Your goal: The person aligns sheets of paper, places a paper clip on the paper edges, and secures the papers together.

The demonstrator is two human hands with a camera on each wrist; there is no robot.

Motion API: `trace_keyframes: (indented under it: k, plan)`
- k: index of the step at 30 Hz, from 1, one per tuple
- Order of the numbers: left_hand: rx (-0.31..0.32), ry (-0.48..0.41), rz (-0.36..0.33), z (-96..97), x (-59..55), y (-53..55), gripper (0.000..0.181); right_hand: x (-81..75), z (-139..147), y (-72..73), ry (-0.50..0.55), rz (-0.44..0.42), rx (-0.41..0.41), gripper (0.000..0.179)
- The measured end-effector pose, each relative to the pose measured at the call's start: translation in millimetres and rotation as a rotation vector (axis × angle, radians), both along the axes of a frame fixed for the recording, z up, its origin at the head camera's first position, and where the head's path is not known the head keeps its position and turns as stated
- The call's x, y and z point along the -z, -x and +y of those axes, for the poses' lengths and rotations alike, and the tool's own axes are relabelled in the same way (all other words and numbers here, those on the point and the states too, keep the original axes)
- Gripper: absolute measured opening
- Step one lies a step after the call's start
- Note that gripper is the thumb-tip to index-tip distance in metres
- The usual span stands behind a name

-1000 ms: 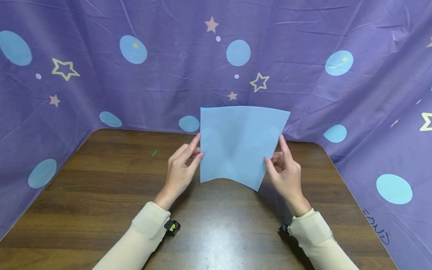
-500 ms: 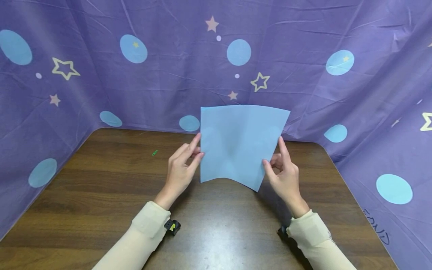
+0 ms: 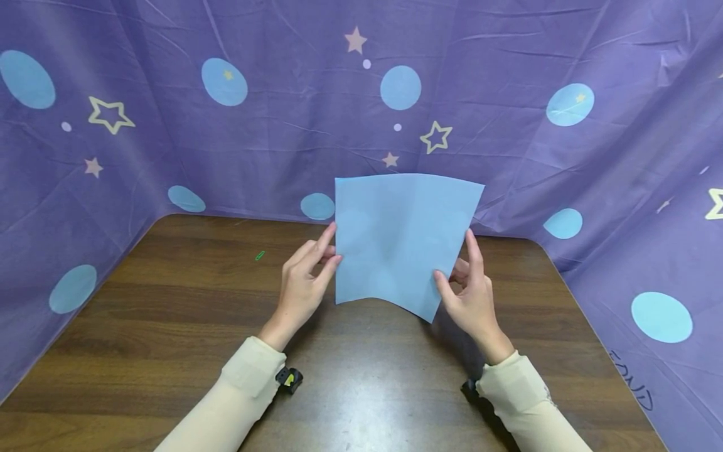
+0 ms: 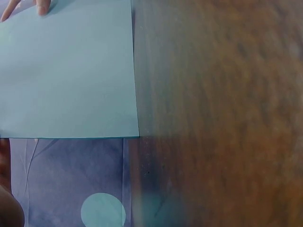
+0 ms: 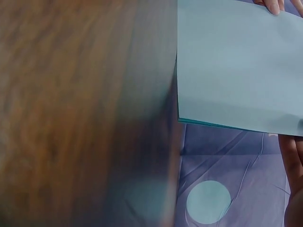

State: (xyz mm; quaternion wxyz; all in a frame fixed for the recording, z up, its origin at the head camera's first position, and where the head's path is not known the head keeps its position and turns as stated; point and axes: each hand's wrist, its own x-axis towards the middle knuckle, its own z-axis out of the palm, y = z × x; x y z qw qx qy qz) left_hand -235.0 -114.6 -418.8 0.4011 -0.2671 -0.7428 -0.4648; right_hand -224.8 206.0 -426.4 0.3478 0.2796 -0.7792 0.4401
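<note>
Both hands hold up a light blue sheet of paper [image 3: 395, 242] in the head view, bowed so that its lower edge arches. The left hand [image 3: 302, 285] pinches its left edge between thumb and fingers. At the opposite edge, the right hand [image 3: 473, 295] has its thumb on the near face and its other fingers along the edge or behind it. In the right wrist view, the paper [image 5: 236, 71] shows a darker teal line along one edge, like a second layer. The left wrist view shows the paper's broad face [image 4: 71, 80] and its straight corner.
A brown wooden table [image 3: 169, 326] spreads beneath the hands. Purple cloth [image 3: 282, 125] with stars and blue dots hangs behind it and at both sides. A small green outline mark [image 3: 260, 255] lies on the table left of the paper. Dark wrist devices [image 3: 290, 380] sit at the cuffs.
The right hand has shifted slightly left and down, its thumb now further in over the paper's face. The paper's lower right corner dips slightly; the left hand stays in place.
</note>
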Motion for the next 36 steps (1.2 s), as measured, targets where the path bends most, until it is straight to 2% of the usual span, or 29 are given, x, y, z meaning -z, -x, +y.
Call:
trace_keyframes:
  k: [24, 36]
  plan:
    - [0.006, -0.003, 0.009, 0.6, -2.4, -1.3, 0.060, 0.7, -2.1, 0.1, -0.005, -0.027, 0.000, 0.100]
    - [-0.003, 0.007, 0.007, -0.5, -0.8, -0.6, 0.061, 3.6, -3.2, 0.6, 0.021, -0.048, -0.027, 0.099]
